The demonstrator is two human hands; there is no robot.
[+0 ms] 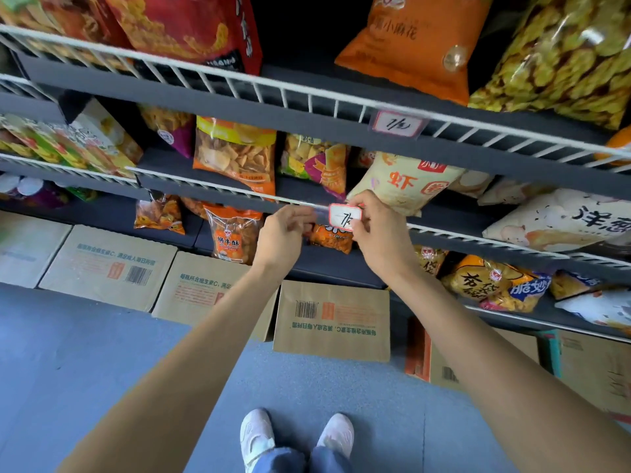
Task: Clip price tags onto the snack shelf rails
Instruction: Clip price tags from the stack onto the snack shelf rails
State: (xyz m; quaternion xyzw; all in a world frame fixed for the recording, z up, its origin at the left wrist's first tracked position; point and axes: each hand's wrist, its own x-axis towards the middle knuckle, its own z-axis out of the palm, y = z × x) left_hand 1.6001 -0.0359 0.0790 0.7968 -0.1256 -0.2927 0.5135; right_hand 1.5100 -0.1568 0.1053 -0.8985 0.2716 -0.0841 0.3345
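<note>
A white price tag with a red border (345,216) sits against the white wire rail (211,187) of the middle snack shelf. My right hand (379,230) pinches the tag's right side between thumb and fingers. My left hand (285,230) pinches the clear holder strip (316,210) just left of the tag, fingers curled at the rail. A second price tag (397,125) hangs clipped on the upper shelf's wire rail (239,80), above and to the right.
Snack bags fill the shelves: an orange chip bag (235,155), a cream prawn-cracker bag (406,180), orange bags below the rail. Cardboard boxes (331,319) line the grey floor under the shelves. My white shoes (297,435) stand at the bottom.
</note>
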